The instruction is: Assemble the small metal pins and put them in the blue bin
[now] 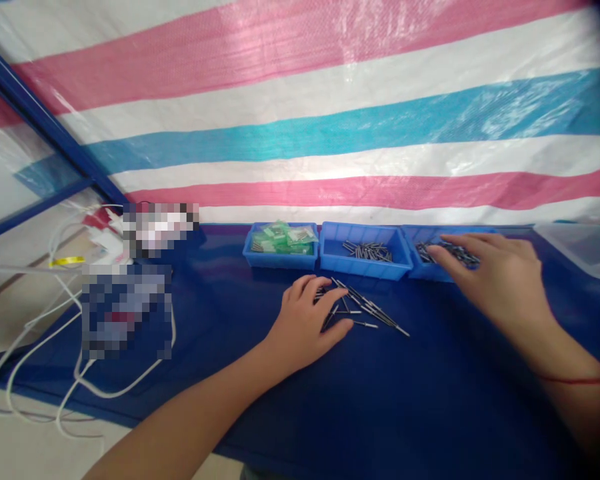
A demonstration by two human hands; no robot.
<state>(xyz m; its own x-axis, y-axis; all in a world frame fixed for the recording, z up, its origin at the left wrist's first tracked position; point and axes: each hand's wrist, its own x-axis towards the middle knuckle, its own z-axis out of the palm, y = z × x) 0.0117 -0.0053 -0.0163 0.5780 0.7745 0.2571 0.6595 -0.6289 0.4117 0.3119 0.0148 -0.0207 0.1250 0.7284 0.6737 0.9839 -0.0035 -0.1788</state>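
- The left hand [307, 320] was laid on loose metal pins [367, 308] scattered on the blue table [405, 400], its grip apart.
- The right hand [495, 273] was stretched, grip apart, over further pins [455, 253] in the right-hand blue bin [423, 272].

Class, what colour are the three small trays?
The trays are blue; head view.

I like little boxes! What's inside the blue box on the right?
Thin grey metal pins lie in the right blue plastic bin. The right hand reaches over it and covers much of the inside, so anything beneath the fingers is hidden.
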